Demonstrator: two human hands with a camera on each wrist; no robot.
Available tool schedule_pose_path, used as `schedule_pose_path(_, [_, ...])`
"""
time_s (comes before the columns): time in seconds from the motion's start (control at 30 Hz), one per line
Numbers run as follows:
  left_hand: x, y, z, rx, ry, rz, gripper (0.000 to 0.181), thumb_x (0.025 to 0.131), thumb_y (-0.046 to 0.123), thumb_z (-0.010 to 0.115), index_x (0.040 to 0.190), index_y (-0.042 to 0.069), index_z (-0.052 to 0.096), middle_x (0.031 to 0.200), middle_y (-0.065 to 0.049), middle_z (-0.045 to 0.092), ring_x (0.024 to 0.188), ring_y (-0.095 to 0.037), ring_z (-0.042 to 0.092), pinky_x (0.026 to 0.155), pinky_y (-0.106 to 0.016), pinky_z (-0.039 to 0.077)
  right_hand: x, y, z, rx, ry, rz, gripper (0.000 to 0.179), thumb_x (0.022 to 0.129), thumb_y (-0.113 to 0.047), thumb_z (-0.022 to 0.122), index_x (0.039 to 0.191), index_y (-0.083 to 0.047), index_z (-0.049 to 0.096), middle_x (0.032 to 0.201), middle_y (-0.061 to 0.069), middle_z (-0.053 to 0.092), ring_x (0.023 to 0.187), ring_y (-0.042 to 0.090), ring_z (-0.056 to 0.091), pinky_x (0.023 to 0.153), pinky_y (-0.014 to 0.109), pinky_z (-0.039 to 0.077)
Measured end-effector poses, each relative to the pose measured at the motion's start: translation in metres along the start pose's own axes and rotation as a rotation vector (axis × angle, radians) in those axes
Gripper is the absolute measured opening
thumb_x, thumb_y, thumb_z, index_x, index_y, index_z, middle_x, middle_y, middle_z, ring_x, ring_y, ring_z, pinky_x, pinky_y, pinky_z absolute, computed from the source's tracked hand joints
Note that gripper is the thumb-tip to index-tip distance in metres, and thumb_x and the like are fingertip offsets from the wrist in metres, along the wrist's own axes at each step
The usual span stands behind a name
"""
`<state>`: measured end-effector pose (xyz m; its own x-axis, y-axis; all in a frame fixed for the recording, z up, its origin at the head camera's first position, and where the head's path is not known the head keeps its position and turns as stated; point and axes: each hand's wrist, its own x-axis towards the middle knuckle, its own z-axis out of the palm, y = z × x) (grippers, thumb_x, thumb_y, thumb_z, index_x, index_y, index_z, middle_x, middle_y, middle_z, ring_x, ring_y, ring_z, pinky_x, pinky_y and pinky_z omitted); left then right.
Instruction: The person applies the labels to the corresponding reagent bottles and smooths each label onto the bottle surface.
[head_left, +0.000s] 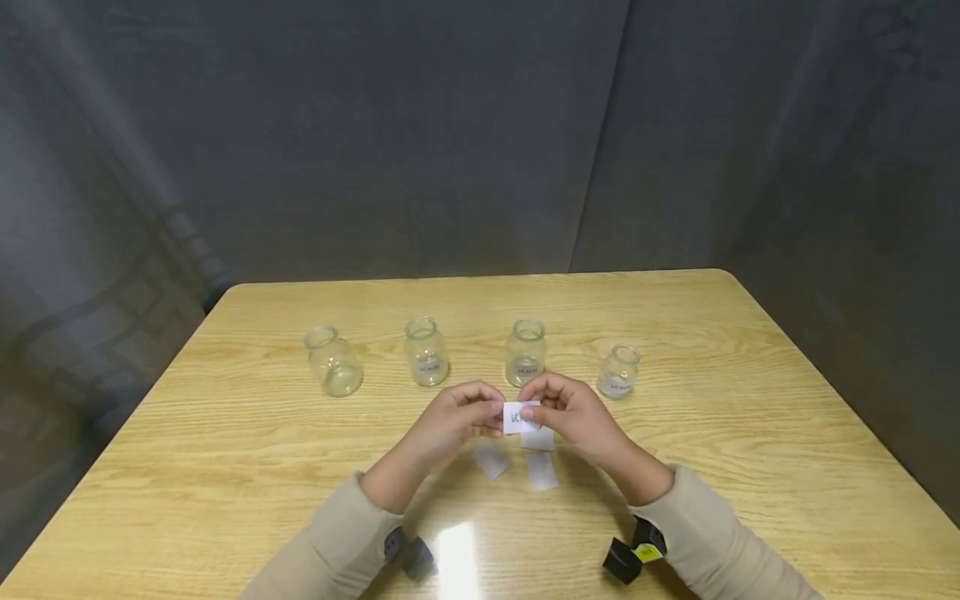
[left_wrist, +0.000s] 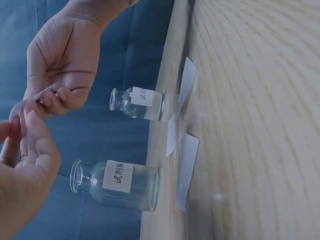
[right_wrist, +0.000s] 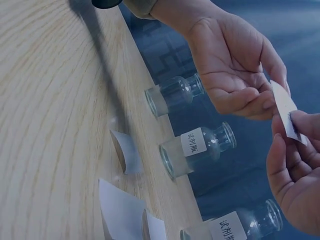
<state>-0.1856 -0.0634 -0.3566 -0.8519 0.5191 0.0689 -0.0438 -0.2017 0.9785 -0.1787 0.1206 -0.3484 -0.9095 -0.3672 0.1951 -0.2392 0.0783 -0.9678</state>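
Both hands meet over the near middle of the table, holding a small white paper label (head_left: 512, 426) with dark handwritten characters. My right hand (head_left: 573, 414) pinches its right part, thumb across the written face. At the opposite edge, the thumb and fingertips of my left hand (head_left: 459, 419) grip the label, as the right wrist view also shows. Below the hands, white paper pieces (head_left: 490, 460) lie on the wood, slightly curled in the left wrist view. Beyond them stand a labelled glass jar (head_left: 427, 354) and another labelled jar (head_left: 527, 350).
At the row's left end is a glass jar (head_left: 333, 364) with no label visible. A smaller labelled jar (head_left: 619, 372) stands at the right end. The wooden table (head_left: 247, 467) reaches back to a dark curtain (head_left: 375, 150).
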Motion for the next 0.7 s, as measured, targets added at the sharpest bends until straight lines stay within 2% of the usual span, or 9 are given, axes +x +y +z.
schedule_pose_path(0.1, [-0.0010,-0.0014,-0.0012,-0.032,-0.030,0.009,0.014,0.085,0.001,0.045,0.082,0.008,0.056,0.079,-0.002,0.055,0.070,-0.012,0.054,0.067,-0.024,0.047,-0.0003,0.0014,-0.0011,0.015,-0.020,-0.009,0.015,0.078,0.005,0.057,0.090,0.011,0.051,0.083,0.012,0.054,0.063,0.008,0.047,0.053,0.018,0.039])
schedule_pose_path(0.2, [-0.0017,-0.0026,-0.0019,-0.056,-0.049,0.010,0.017,0.085,0.000,0.045,0.081,0.011,0.058,0.080,-0.002,0.056,0.070,-0.012,0.055,0.068,-0.024,0.047,-0.0007,0.0030,-0.0018,0.044,-0.040,-0.019,0.015,0.078,0.006,0.056,0.090,0.012,0.050,0.082,0.009,0.054,0.064,0.008,0.048,0.053,0.018,0.039])
schedule_pose_path(0.37, [-0.0022,-0.0035,-0.0027,-0.077,-0.059,0.002,0.019,0.085,-0.001,0.045,0.080,0.012,0.059,0.080,-0.002,0.056,0.070,-0.011,0.055,0.067,-0.024,0.047,-0.0011,0.0041,-0.0015,0.067,-0.056,-0.023,0.014,0.077,0.008,0.055,0.089,0.014,0.050,0.081,0.003,0.054,0.065,0.008,0.048,0.053,0.017,0.039])
schedule_pose_path(0.7, [-0.0033,-0.0048,-0.0033,-0.101,-0.063,-0.009,0.020,0.084,-0.002,0.045,0.080,0.012,0.059,0.078,-0.001,0.057,0.068,-0.010,0.054,0.066,-0.022,0.047,-0.0023,0.0069,-0.0005,0.084,-0.059,-0.017,0.016,0.077,0.007,0.056,0.090,0.014,0.049,0.080,0.003,0.055,0.066,0.008,0.050,0.054,0.019,0.041])
